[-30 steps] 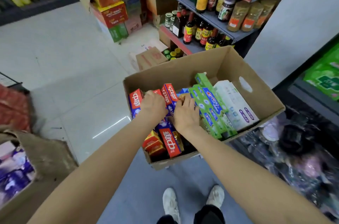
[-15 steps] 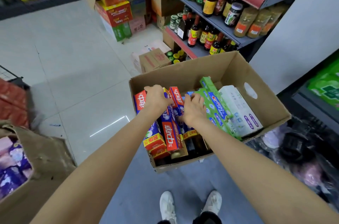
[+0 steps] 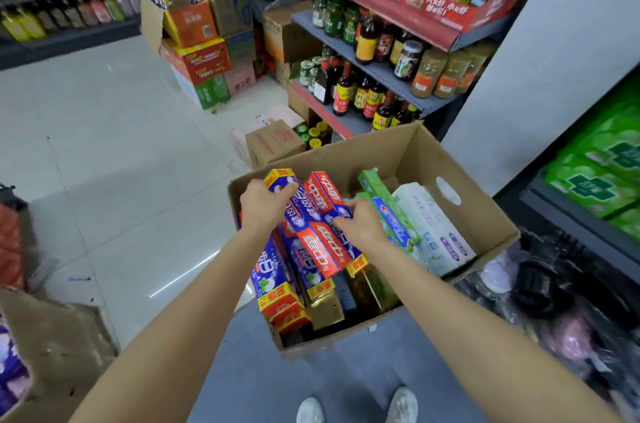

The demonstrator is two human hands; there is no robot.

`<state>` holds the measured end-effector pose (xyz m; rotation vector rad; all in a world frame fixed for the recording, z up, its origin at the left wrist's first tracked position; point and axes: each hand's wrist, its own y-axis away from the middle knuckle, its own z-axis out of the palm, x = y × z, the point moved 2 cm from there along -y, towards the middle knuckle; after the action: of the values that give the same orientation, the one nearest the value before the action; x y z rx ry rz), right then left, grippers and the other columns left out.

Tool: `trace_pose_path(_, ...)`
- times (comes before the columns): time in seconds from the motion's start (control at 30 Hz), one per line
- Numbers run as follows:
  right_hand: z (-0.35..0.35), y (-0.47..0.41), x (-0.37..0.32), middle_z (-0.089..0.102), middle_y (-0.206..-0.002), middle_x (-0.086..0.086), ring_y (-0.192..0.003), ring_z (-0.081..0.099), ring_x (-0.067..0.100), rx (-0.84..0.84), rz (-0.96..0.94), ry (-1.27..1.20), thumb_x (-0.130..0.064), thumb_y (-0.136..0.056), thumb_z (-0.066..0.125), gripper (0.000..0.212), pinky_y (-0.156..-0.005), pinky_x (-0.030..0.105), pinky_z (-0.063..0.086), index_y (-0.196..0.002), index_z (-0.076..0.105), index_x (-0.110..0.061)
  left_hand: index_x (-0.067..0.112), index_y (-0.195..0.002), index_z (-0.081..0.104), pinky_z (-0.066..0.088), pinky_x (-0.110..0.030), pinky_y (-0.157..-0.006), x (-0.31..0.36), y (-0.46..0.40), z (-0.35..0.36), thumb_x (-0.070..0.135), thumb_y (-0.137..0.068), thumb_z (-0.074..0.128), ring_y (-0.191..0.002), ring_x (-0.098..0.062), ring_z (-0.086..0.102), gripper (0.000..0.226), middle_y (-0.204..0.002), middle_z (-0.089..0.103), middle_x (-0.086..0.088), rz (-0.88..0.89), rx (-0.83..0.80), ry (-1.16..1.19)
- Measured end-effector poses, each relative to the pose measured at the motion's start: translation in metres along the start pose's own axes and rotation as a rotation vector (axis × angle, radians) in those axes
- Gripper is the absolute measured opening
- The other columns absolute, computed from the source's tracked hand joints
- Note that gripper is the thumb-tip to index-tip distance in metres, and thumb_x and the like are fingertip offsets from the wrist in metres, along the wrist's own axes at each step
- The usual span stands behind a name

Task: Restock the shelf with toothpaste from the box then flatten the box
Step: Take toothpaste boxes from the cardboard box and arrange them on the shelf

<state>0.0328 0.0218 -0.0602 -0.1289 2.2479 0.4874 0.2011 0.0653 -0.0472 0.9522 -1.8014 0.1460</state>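
An open cardboard box point(image 3: 485, 214) sits in front of me, filled with toothpaste cartons. Red-and-blue cartons point(image 3: 318, 225) are raised in a bundle above the box's left half; my left hand point(image 3: 265, 206) grips their far left side and my right hand point(image 3: 360, 223) grips their right side. More red-and-blue cartons point(image 3: 273, 280) lie below in the box, with gold-ended ones point(image 3: 325, 310) at the near edge. Green cartons point(image 3: 388, 214) and white cartons point(image 3: 433, 228) fill the right half.
A shelf of sauce bottles point(image 3: 363, 90) stands behind the box, a green-pack shelf point(image 3: 602, 166) at the right. Small cartons point(image 3: 273, 142) lie on the floor beyond; stacked cases point(image 3: 201, 55) stand farther back. A worn open box point(image 3: 59, 346) is at my left. Dark bagged goods point(image 3: 554, 301) sit right.
Both hands have closed on a bundle of red-and-blue cartons and lifted it up out of the box's left half. The view has tilted upward a little.
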Motion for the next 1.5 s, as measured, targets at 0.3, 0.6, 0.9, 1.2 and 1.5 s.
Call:
trace_pose_path(0.3,-0.137,0.008,0.004,0.068,-0.058,0.006,-0.046,0.063,0.013,0.028,0.136,-0.690,-0.013,-0.091,0.057,0.013,-0.054,0.027,0.052,-0.079,0.058,-0.007,0.006,-0.106,0.058,0.055,-0.031,-0.064,0.103,0.018,0.073,0.038,-0.091,0.056,-0.077,-0.024,0.064,0.035,-0.099,0.067,-0.014,-0.173,-0.358,0.749)
trace_pose_path(0.6,-0.342,0.010,0.037,0.070,-0.075,0.016,-0.053,0.064,0.022,0.264,0.100,-0.961,-0.022,-0.089,0.054,0.020,-0.063,0.031,0.052,-0.089,0.062,-0.004,0.011,-0.081,0.055,0.050,-0.032,-0.060,0.275,0.110,0.226,0.015,-0.094,0.050,-0.048,-0.017,0.063,0.015,-0.053,0.067,-0.005,-0.046,-0.828,0.556)
trace_pose_path(0.9,-0.566,-0.016,0.107,0.068,-0.090,0.010,-0.055,0.064,0.006,0.567,-0.105,-0.567,-0.003,-0.086,0.059,0.033,-0.060,0.020,0.053,-0.120,0.059,-0.005,0.011,-0.081,0.055,0.049,-0.034,-0.071,0.405,0.184,0.394,0.021,-0.097,0.047,-0.065,-0.025,0.063,0.020,-0.075,0.067,-0.012,0.226,-0.912,0.528)
trace_pose_path(1.2,-0.670,-0.088,0.163,0.053,-0.136,0.010,-0.127,0.049,0.023,0.571,-0.058,0.232,-0.016,-0.086,0.067,0.055,-0.105,0.032,0.037,-0.137,0.048,-0.011,0.013,-0.081,0.048,0.049,-0.031,-0.064,0.450,0.188,0.483,0.029,-0.099,0.040,-0.064,-0.024,0.059,0.025,-0.077,0.060,-0.013,0.140,-0.869,0.544)
trace_pose_path(1.5,-0.676,-0.128,0.182,0.052,-0.138,0.005,-0.126,0.048,0.026,0.618,-0.128,0.562,-0.014,-0.092,0.057,0.041,-0.101,0.038,0.042,-0.132,0.054,-0.024,0.012,-0.106,0.047,0.051,-0.035,-0.063,0.459,0.172,0.497,0.010,-0.094,0.047,-0.067,-0.020,0.058,0.013,-0.078,0.059,-0.008,0.056,-0.802,0.650)
